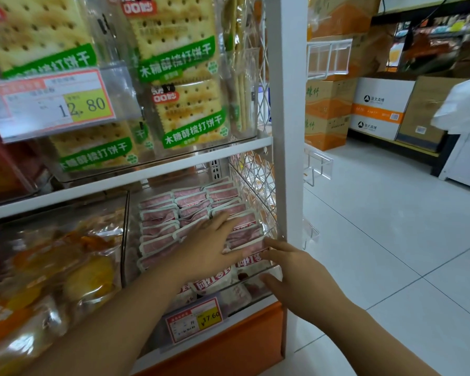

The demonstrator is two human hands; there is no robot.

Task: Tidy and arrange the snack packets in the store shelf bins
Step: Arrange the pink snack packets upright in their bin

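Head view, lower centre: your left grip (212, 248) lay flat on pink packets (158, 217); right grip (291, 267) spread, touching front one. Probably light, soft: pinch sealed edges.

This is a shop: white shelving (285, 104) carries clear bins (132, 240) packed with cracker packets (174, 36) and pink snack packets (190, 204), printed price tags (56, 104) reading 12.80 and 17.60 hang on the bin fronts, and stacked cardboard cartons (327, 109) line the tiled aisle floor (391, 240).
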